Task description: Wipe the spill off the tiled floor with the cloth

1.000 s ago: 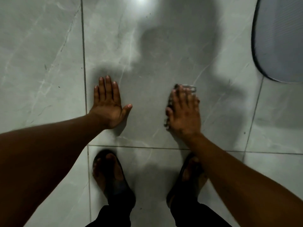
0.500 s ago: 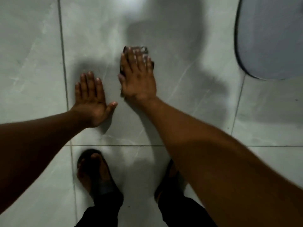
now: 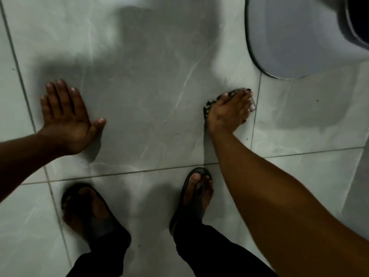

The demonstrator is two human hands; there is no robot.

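Our left hand (image 3: 67, 118) lies open and empty on the floor (image 3: 139, 96) (bracing us) while the right hand (image 3: 229, 110) presses the cloth (image 3: 207, 106) flat beside the tile's right seam.

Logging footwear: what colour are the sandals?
Black sandals, clearest in the head view.

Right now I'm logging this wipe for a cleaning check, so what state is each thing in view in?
left hand: flat on the floor, fingers spread, holding nothing.
right hand: pressed down on the cloth.
cloth: crumpled under the palm, mostly hidden, beside a grout line.
tiled floor: glossy; no clear spill can be made out.
sandals: on both feet, planted on the floor.
white rounded object: standing on the floor, untouched.
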